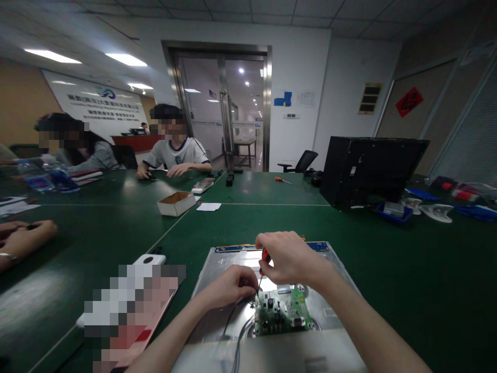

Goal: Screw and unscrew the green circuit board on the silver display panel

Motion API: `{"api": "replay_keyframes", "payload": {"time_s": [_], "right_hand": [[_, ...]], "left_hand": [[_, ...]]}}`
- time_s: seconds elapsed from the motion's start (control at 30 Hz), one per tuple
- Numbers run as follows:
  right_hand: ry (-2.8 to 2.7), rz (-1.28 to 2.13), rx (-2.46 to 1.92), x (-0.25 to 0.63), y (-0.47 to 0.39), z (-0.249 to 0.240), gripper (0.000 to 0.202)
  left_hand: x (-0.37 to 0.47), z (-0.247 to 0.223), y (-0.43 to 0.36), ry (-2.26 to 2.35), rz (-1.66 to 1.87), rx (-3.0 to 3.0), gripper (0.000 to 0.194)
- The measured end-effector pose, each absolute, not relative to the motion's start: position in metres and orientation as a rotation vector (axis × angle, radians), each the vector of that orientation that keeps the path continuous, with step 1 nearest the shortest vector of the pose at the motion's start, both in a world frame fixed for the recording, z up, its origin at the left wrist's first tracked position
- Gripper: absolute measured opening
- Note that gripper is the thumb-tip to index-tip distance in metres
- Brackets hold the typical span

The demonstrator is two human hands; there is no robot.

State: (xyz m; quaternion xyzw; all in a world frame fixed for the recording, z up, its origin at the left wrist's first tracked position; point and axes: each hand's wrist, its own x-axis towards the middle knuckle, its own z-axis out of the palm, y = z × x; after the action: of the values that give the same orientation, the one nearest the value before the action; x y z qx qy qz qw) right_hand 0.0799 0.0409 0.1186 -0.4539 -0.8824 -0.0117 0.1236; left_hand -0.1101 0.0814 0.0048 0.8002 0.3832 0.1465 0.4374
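Note:
A flat metal panel (217, 269) lies on the green table, with a green circuit board (287, 311) on it. My right hand (291, 256) is closed round the red and black handle of a screwdriver (265, 256), whose shaft points down at the board's upper left corner. Close beside the tip, my left hand (236, 284) has its fingers pinched together; what they hold, if anything, is hidden. Grey cables (239, 339) run from the board's left side toward the near edge. A blue strip (318, 246) lines the panel's far edge.
A white device (149, 260) and a pink item (159, 298) lie left. Beyond are an open box (176, 203), white paper (208, 206) and another screwdriver (283, 180). A black computer case (368, 171) stands right. Two people sit across; another person's hands (29, 241) are at far left.

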Motion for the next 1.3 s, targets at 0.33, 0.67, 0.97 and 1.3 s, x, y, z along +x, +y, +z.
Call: {"api": "replay_keyframes", "payload": {"time_s": [0.33,0.67,0.97,1.3], "right_hand": [[-2.534,-0.108,-1.383,0.067,0.044,0.111,0.017],[-2.57,0.016,-1.225,0.078,0.042,0.115,0.014],[-2.533,-0.054,-1.312,0.07,0.043,0.112,0.013],[-2.563,-0.136,-1.282,0.065,0.033,0.115,0.018]], "left_hand": [[-0.11,0.006,0.081,0.954,0.361,2.001,0.008],[-0.11,0.004,0.082,0.95,0.38,1.98,0.009],[-0.109,0.005,0.082,0.958,0.36,1.977,0.011],[-0.108,0.006,0.081,0.966,0.392,1.986,0.006]]}}
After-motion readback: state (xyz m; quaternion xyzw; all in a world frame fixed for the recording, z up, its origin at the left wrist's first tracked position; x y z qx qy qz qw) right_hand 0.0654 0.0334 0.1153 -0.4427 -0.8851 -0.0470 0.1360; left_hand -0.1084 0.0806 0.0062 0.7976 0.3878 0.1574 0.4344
